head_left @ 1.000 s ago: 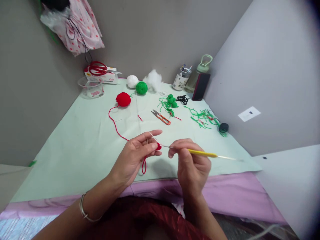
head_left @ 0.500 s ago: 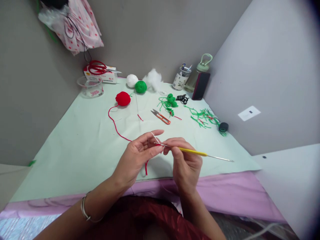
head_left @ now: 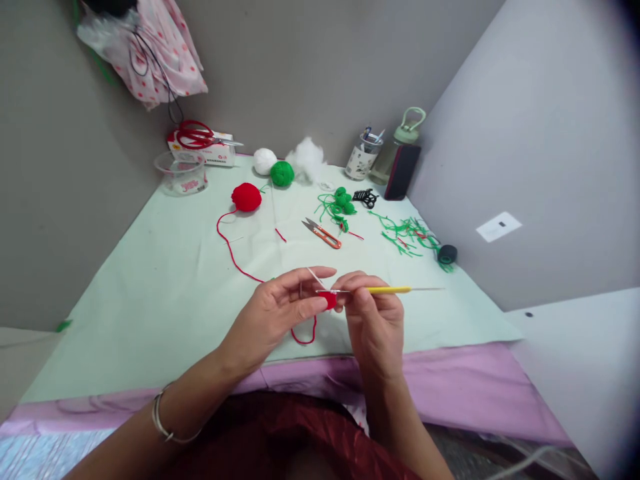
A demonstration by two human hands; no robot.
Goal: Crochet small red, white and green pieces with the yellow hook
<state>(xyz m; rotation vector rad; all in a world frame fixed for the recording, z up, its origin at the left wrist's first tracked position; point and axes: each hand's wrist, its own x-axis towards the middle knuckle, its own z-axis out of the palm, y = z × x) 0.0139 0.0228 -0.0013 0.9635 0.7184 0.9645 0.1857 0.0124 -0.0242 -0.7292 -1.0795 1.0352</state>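
Between thumb and fingers, my left hand (head_left: 283,303) pinches a small red crochet piece (head_left: 330,300). White yarn (head_left: 315,277) runs taut over its raised index finger. My right hand (head_left: 375,317) grips a crochet hook (head_left: 390,290) by its yellow handle, held nearly level. The hook's metal tip lies at the top edge of the red piece, where white yarn meets it. A loop of red yarn (head_left: 304,343) hangs below my left hand. Another red strand leads from behind that hand back to the red yarn ball (head_left: 246,197).
Orange thread snips (head_left: 323,233) lie ahead of my hands. Green crochet pieces (head_left: 343,201) and green yarn scraps (head_left: 410,233) are to the right. Behind stand white (head_left: 265,161) and green yarn balls (head_left: 282,174), stuffing (head_left: 306,160), a pen cup (head_left: 363,157) and a plastic tub (head_left: 181,175).
The hook has swung from slanting down rightward to nearly level. More of the red piece now shows between my hands, and the hanging red yarn has become a wider loop.
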